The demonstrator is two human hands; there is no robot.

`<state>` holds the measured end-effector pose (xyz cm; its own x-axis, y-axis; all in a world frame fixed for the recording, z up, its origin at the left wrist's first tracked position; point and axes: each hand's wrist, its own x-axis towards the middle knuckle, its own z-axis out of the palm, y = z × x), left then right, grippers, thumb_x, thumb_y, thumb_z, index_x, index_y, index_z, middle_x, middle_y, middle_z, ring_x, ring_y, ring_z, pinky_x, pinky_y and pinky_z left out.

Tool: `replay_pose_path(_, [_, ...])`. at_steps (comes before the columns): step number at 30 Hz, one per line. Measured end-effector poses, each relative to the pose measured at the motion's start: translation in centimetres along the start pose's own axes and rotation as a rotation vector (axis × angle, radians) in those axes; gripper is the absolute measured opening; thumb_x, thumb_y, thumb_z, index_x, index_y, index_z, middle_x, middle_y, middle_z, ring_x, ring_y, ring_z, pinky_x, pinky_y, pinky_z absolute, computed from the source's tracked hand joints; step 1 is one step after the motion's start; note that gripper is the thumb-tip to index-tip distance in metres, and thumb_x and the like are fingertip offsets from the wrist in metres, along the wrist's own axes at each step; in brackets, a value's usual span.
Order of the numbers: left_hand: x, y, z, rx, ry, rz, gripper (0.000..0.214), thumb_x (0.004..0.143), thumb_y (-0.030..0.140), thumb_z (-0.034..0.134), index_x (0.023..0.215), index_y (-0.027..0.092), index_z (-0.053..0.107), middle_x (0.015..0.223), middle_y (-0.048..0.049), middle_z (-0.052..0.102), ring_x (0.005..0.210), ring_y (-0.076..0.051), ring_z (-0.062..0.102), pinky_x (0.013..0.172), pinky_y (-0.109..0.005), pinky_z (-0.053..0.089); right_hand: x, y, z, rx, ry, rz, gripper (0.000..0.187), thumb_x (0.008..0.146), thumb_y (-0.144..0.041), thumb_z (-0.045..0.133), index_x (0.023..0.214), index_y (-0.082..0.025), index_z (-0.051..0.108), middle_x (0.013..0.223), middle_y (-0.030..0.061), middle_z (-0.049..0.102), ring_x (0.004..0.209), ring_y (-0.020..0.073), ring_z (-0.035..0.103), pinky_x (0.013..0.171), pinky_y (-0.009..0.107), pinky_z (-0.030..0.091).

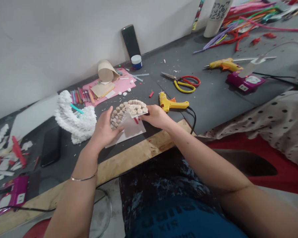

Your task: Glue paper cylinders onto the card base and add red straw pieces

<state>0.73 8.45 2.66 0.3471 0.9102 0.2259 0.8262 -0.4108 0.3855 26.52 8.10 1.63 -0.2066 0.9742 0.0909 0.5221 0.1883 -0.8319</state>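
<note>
Between my hands is an arched craft piece [121,111] covered with rows of small beige rolls. Its near right end shows spiral roll ends and a white edge. My left hand [105,128] is curled around the piece's left end, thumb up and fingers partly behind it. With its fingers closed, my right hand [157,116] grips the right end; something dark red shows by its fingertips. Under the piece lies a white sheet [129,134], with small red bits near it. A yellow glue gun [172,103] lies just right of my right hand.
Left of my hands stands a fluffy white curved piece [76,122] with a teal stick. A dark phone [51,145] lies farther left. Scissors [181,82], a second glue gun [223,65] and a purple power strip [245,81] are to the right. Crayons [80,96] lie on pink paper [124,86].
</note>
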Motion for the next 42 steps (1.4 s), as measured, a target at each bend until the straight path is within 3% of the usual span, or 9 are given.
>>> replay_pose_path(4, [0.8,3.0,-0.7,0.090,0.110,0.165,0.091,0.077,0.044,0.076,0.153,0.022,0.032,0.154,-0.0176,0.041,0.144,-0.035,0.036,0.119,-0.052,0.031,0.0,0.3,0.2,0.008,0.009,-0.002,0.010,0.081,-0.020,0.067,0.086,-0.015,0.074,0.080,0.0003,0.071,0.072,0.0141,0.058,0.069,0.024,0.040])
replay_pose_path(8, [2.1,6.5,-0.8,0.115,0.059,0.282,0.079,0.083,0.038,0.071,0.152,0.029,0.033,0.157,-0.0115,0.039,0.145,-0.032,0.036,0.120,-0.051,0.030,0.1,0.6,0.4,0.030,0.018,-0.023,0.010,0.081,-0.019,0.068,0.087,-0.013,0.074,0.079,0.0002,0.070,0.070,0.0128,0.057,0.068,0.023,0.038])
replay_pose_path(11, [3.0,7.7,-0.4,0.117,0.013,0.318,0.069,0.085,0.029,0.067,0.149,0.026,0.041,0.155,-0.0113,0.043,0.144,-0.031,0.038,0.120,-0.049,0.031,0.3,0.4,0.4,0.008,0.040,-0.013,0.008,0.081,-0.017,0.069,0.084,-0.012,0.074,0.075,-0.0004,0.068,0.067,0.0121,0.055,0.066,0.022,0.036])
replay_pose_path(20, [4.3,8.1,-0.7,0.101,-0.053,0.306,0.053,0.091,0.028,0.054,0.143,0.022,0.050,0.146,-0.0105,0.055,0.137,-0.025,0.049,0.119,-0.044,0.035,1.3,0.8,0.1,-0.041,0.034,-0.111,0.014,0.082,-0.015,0.065,0.090,-0.010,0.075,0.083,0.0048,0.071,0.074,0.0150,0.059,0.066,0.024,0.035])
replay_pose_path(30, [4.8,7.7,-0.5,0.159,-0.058,0.274,0.058,0.090,0.030,0.053,0.147,0.023,0.044,0.146,-0.0125,0.053,0.136,-0.028,0.050,0.117,-0.048,0.037,1.6,0.9,-0.6,-0.017,-0.011,-0.118,0.023,0.082,-0.016,0.062,0.101,-0.010,0.073,0.099,0.0113,0.075,0.084,0.0204,0.065,0.062,0.027,0.036])
replay_pose_path(35, [2.9,8.1,-0.4,0.226,0.103,0.312,0.071,0.082,0.031,0.065,0.147,0.018,0.041,0.152,-0.0180,0.044,0.146,-0.031,0.035,0.121,-0.050,0.028,1.5,0.8,-0.7,-0.018,-0.034,-0.117,0.021,0.082,-0.017,0.063,0.098,-0.012,0.075,0.099,0.0118,0.076,0.086,0.0220,0.066,0.062,0.027,0.035])
replay_pose_path(37, [1.0,8.8,0.1,0.218,0.272,0.218,0.068,0.081,0.030,0.065,0.144,0.015,0.044,0.149,-0.0204,0.045,0.141,-0.031,0.041,0.112,-0.047,0.040,1.4,0.8,-0.6,-0.003,-0.034,-0.110,0.019,0.082,-0.018,0.063,0.096,-0.012,0.075,0.098,0.0114,0.075,0.085,0.0217,0.065,0.062,0.027,0.035])
replay_pose_path(39, [-0.9,9.5,1.1,0.149,0.454,-0.010,0.046,0.086,0.031,0.058,0.128,0.016,0.054,0.125,-0.0165,0.060,0.113,-0.025,0.061,0.089,-0.038,0.053,1.3,0.9,-0.6,0.004,-0.031,-0.117,0.018,0.082,-0.017,0.063,0.095,-0.012,0.075,0.097,0.0113,0.075,0.085,0.0212,0.065,0.063,0.027,0.035])
replay_pose_path(42, [-2.5,10.2,2.8,0.084,0.391,-0.258,0.026,0.089,0.037,0.054,0.104,0.017,0.061,0.090,-0.0061,0.066,0.080,-0.019,0.064,0.077,-0.033,0.052,1.1,0.9,-0.4,-0.016,-0.015,-0.134,0.018,0.084,-0.016,0.062,0.095,-0.010,0.074,0.094,0.0118,0.075,0.084,0.0209,0.064,0.065,0.027,0.035])
